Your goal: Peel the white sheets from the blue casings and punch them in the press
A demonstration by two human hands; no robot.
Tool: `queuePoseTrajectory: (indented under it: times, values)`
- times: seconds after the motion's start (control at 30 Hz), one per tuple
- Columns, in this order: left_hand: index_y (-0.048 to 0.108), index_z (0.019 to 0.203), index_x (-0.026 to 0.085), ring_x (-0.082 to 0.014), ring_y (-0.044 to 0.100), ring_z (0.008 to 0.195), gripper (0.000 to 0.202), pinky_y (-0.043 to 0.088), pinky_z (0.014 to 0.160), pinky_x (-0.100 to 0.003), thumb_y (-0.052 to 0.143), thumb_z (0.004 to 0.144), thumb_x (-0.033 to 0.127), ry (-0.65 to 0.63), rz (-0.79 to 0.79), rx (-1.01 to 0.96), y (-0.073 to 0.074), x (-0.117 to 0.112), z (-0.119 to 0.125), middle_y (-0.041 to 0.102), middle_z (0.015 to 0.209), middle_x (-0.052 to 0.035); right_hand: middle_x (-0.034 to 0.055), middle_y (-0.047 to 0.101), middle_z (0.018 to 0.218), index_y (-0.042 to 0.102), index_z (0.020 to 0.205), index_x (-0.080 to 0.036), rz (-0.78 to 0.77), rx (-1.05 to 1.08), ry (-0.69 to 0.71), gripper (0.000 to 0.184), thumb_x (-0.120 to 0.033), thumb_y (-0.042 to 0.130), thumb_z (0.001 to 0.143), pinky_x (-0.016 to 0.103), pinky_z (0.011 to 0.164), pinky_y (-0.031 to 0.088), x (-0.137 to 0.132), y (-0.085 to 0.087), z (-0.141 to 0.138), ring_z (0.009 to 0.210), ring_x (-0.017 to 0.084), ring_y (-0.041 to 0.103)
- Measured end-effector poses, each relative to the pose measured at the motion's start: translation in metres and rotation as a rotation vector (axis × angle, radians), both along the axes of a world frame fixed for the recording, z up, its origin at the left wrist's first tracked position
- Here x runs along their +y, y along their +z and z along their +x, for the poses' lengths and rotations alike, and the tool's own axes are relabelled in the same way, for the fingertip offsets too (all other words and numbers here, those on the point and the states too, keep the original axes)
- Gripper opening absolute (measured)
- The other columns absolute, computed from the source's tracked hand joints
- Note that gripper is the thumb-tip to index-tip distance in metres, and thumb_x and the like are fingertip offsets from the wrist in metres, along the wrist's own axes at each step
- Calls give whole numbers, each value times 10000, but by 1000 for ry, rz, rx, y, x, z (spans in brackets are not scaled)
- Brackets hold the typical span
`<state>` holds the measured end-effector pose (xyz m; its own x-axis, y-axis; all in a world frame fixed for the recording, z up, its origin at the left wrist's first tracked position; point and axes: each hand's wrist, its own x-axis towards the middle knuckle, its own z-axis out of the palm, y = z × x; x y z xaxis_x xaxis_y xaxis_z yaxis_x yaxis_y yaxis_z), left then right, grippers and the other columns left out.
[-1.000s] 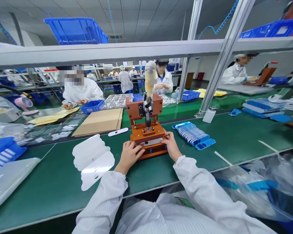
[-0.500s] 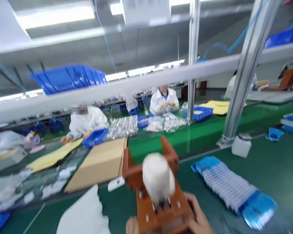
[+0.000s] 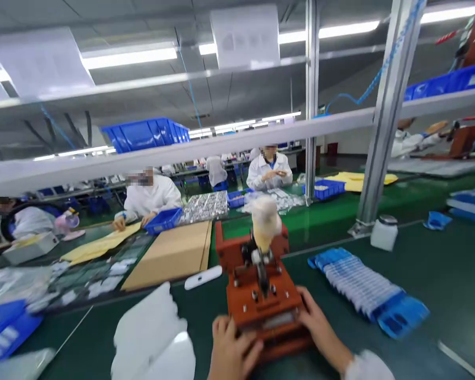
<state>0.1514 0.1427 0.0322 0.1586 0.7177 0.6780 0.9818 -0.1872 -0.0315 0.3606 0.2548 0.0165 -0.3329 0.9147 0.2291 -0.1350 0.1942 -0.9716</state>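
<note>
A reddish-brown toggle-clamp fixture [image 3: 257,311] stands in front of me on the green work surface. Its upright clamp lever ends in a bulky whitish-yellow wrapped knob [image 3: 266,219]. My left hand [image 3: 235,348] grips the fixture's front left corner, its fingers bent over the edge. On the opposite side, my right hand [image 3: 320,327] is closed round the right edge, with some fingers hidden behind the body. To the left of the fixture lie white scallop-edged sheets [image 3: 150,332] and a white slotted strip [image 3: 203,277].
Right of the fixture lies a row of blue-and-clear packets [image 3: 368,290], with a white jar [image 3: 383,233] behind. Brown cardboard [image 3: 170,256] lies to the left. A metal post [image 3: 380,132] and a crossbar [image 3: 221,140] stand ahead. Co-workers in white sit across the belt.
My view has tilted upward and shifted. The fixture appears lower and more upright, and its knob looks higher and farther away. My left hand now shows more fully at the front corner.
</note>
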Motion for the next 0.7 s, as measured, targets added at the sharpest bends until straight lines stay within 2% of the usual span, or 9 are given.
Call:
queuePoseTrajectory:
  times: [0.1, 0.3, 0.47, 0.7]
  values:
    - [709, 868, 320, -235, 519, 794, 118, 430, 713, -407, 679, 754, 313, -27, 11, -76, 5, -15, 11, 619, 802, -49, 33, 631, 984, 551, 963, -213, -73, 2, 18, 390, -373, 607, 612, 357, 898, 410, -8, 16, 4, 983, 255, 552]
    - [687, 1028, 317, -231, 503, 866, 215, 376, 809, -434, 579, 844, 347, -65, -86, -160, 12, -11, 11, 650, 934, -63, 10, 615, 1010, 524, 982, -217, -136, -6, 52, 383, -350, 595, 630, 326, 909, 407, -8, 25, 7, 999, 226, 541]
    - [659, 1056, 213, -229, 556, 958, 259, 446, 867, -426, 542, 870, 350, -158, -113, -221, 11, -20, 0, 683, 984, -72, 11, 612, 1051, 526, 1005, -221, -144, -25, 71, 371, -343, 603, 663, 335, 910, 424, -11, 27, 11, 1030, 228, 551]
    - [633, 1087, 189, -226, 603, 1026, 323, 527, 896, -401, 538, 861, 399, -246, -114, -351, -1, -19, -14, 699, 1013, -79, 55, 635, 1061, 596, 1034, -229, -151, -79, 60, 436, -440, 673, 660, 394, 860, 474, -5, 28, 21, 995, 257, 594]
